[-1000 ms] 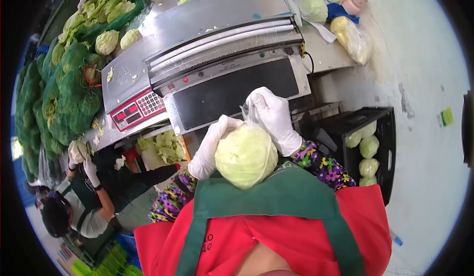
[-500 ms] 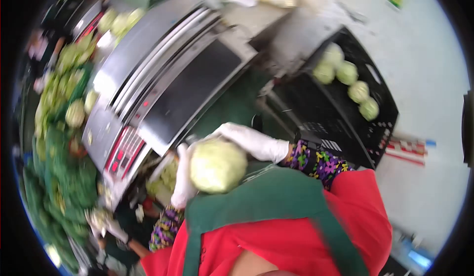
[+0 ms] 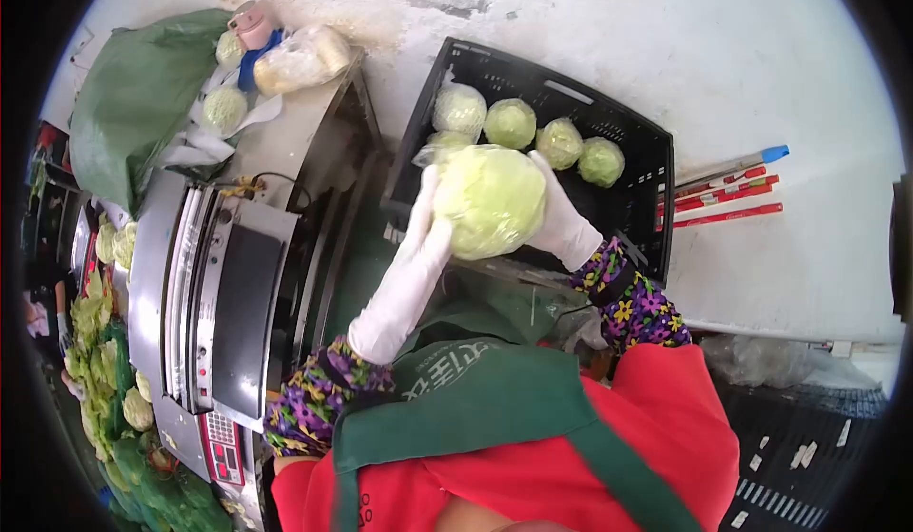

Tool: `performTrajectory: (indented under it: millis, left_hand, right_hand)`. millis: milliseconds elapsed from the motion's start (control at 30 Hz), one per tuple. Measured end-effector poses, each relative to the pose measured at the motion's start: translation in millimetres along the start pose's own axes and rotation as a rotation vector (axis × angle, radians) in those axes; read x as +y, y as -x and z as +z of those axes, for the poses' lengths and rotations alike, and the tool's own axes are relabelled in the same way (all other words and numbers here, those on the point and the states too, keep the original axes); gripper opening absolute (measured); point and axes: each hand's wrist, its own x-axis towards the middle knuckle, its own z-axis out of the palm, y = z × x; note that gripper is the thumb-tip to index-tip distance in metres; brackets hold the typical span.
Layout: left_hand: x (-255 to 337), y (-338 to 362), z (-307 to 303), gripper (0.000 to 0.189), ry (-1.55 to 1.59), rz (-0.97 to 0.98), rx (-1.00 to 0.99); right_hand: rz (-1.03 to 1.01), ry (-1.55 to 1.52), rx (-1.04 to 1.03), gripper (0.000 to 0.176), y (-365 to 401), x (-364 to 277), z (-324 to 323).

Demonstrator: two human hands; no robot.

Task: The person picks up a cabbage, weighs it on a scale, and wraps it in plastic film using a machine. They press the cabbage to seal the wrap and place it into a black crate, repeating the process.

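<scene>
A pale green cabbage [image 3: 490, 201], covered in clear shiny film, is held between my two gloved hands. My left hand [image 3: 416, 251] presses its left side, fingers pointing up. Against its right side rests my right hand [image 3: 568, 220], with part of the fingers hidden behind the cabbage. Both hands wear white gloves. Beneath and behind the cabbage is a black plastic crate [image 3: 656, 185]. Inside it sit several wrapped cabbages, among them one at the left [image 3: 459, 111] and one at the right [image 3: 601, 162]. The held cabbage is above the crate's near part.
A metal wrapping machine [image 3: 242, 304] with a keypad [image 3: 223, 437] stands at my left. Green netting and loose leaves [image 3: 95, 342] lie beyond it. Red sticks [image 3: 728, 199] lean right of the crate. Another black crate [image 3: 780, 456] is at lower right. Another person shows at the far left.
My view has turned right, toward the black crate. The cabbage in my hands has moved from near my apron, beside the machine, out over the crate.
</scene>
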Motion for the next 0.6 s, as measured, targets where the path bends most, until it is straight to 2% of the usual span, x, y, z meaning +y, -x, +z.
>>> performTrajectory:
  millis: [33, 100, 133, 233, 300, 333, 367, 400, 467, 500, 567, 600]
  left_hand:
    - [-3, -23, 6, 0.067, 0.140, -0.125, 0.018]
    - [-10, -38, 5, 0.065, -0.255, -0.135, -0.103]
    - [-6, -38, 8, 0.061, -0.362, -0.173, -0.042]
    - [-3, -34, -12, 0.057, -0.264, -0.271, 0.005]
    - [-5, -27, -17, 0.059, -0.284, -0.266, 0.155]
    - [-6, -23, -21, 0.059, -0.262, -0.261, 0.190]
    - [-6, -19, -25, 0.059, -0.242, -0.255, 0.228]
    - [-7, -16, -28, 0.059, -0.246, -0.260, 0.237]
    - [-8, -5, -35, 0.056, -0.201, -0.226, 0.368]
    - [-9, 2, -38, 0.056, -0.203, -0.226, 0.380]
    - [-10, 18, -45, 0.058, -0.193, -0.191, 0.502]
    - [-12, 27, -51, 0.061, -0.186, -0.170, 0.542]
  right_hand:
    - [0.010, -0.113, 0.037, 0.066, 1, -16, -19]
    - [-0.032, -0.106, 0.070, 0.067, 4, -35, -53]
    - [-0.037, -0.116, 0.069, 0.067, 5, -44, -75]
    - [-0.002, -0.127, 0.189, 0.061, -8, -54, -145]
    - [-0.003, -0.115, 0.250, 0.051, -22, -52, -184]
    - [-0.039, 0.102, 0.281, 0.048, -25, -49, -191]
    - [-0.032, 0.093, 0.279, 0.048, -35, -44, -211]
    - [-0.024, -0.031, 0.361, 0.048, -49, -35, -243]
    - [-0.042, -0.225, 0.507, 0.050, -66, -22, -253]
    - [-0.112, -0.192, 0.653, 0.049, -80, -10, -277]
    - [-0.405, -0.011, 1.047, 0.046, -109, 8, -323]
    - [-0.439, 0.055, 1.161, 0.046, -109, 11, -322]
